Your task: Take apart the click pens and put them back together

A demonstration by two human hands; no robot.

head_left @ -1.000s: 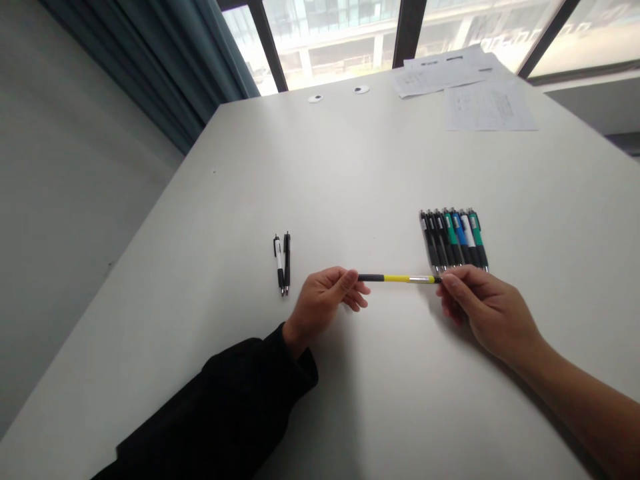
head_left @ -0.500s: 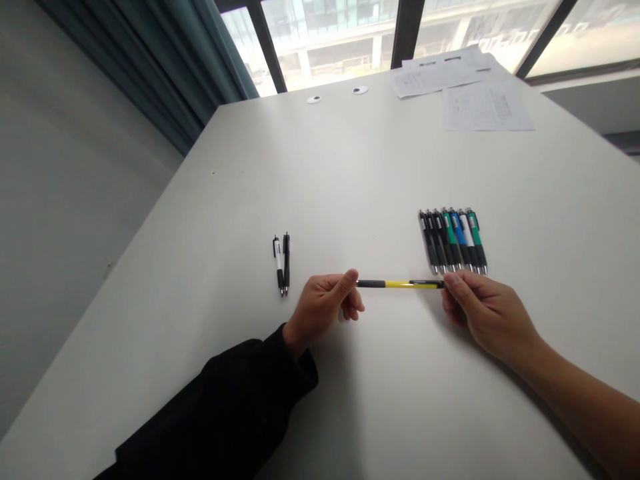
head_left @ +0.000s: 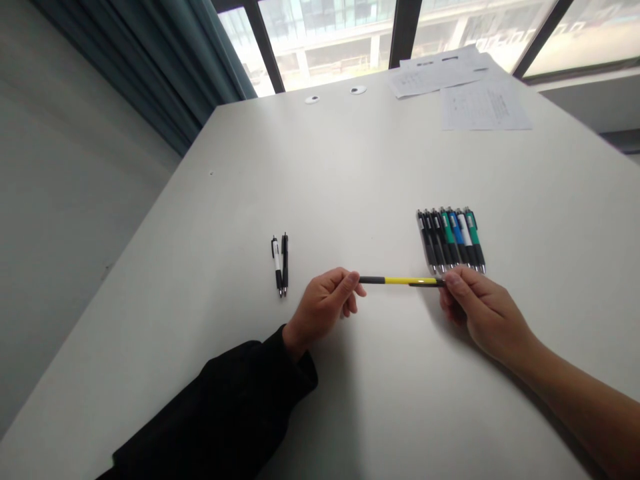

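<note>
A yellow pen [head_left: 397, 281] with a dark grip and black clip is stretched level between my two hands, above the white table. My left hand [head_left: 327, 297], in a black sleeve, pinches its tip end between thumb and fingers; the tip itself is hidden. At the other end, my right hand [head_left: 477, 300] closes thumb and fingers on the push-button end. The clip now faces toward me. Just beyond my right hand lies a row of several pens [head_left: 451, 240] with black, green, blue and white barrels. Left of my left hand lie a white pen [head_left: 277, 267] and a black pen [head_left: 285, 263].
The white table [head_left: 320, 180] reaches back to a window [head_left: 330, 40]. Printed papers [head_left: 485, 105] lie at the far right. Two oval cable-hole covers [head_left: 312, 100] sit near the back edge. A blue-grey curtain [head_left: 165, 60] hangs at the left.
The yellow pen has turned about its long axis, so its clip moved from the far side to the near side. Its tip end rose slightly. Both hands keep hold of it.
</note>
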